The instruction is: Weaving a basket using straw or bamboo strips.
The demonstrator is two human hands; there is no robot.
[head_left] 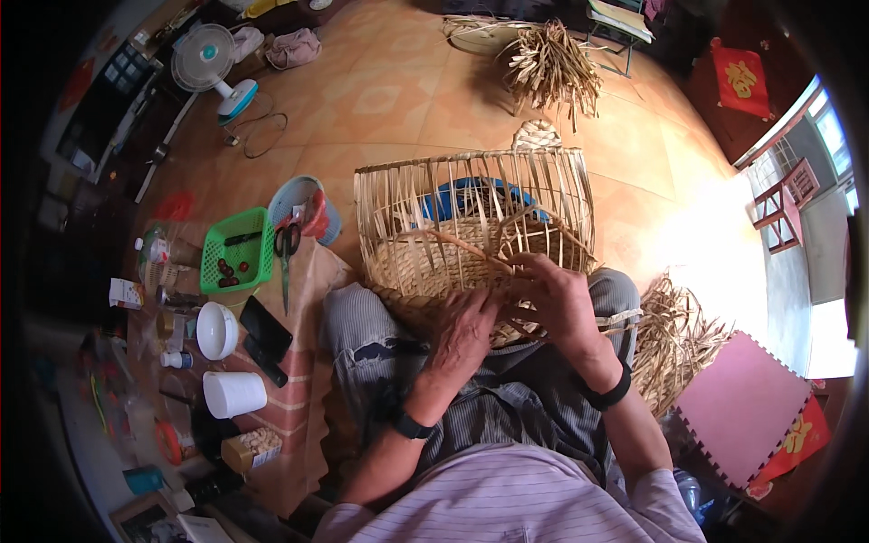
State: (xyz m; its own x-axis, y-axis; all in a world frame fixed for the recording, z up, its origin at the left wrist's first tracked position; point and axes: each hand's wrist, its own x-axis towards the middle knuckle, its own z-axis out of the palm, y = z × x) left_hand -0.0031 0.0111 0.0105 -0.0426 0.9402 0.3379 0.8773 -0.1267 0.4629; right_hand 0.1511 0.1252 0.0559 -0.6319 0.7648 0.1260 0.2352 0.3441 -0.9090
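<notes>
A half-woven straw basket (412, 262) rests on my lap. Its lower part is densely woven, and bare upright strips run up to a far rim. My left hand (463, 330) is closed at the near edge of the weave, its fingertips pressed on the strips. Close beside it, my right hand (554, 303) pinches a straw strip, with fingers bent and knuckles up. A loose strip end (623, 319) sticks out to the right past my right wrist. Exactly what lies under the fingertips is partly hidden by the hands.
To my left, a low table (303, 362) carries a green basket (237, 282), scissors (287, 253), a white bowl (217, 330) and a white cup (235, 395). Straw bundles lie at right (674, 339) and far ahead (552, 68). A blue basin (453, 201) shows through the strips. A fan (204, 59) stands far left.
</notes>
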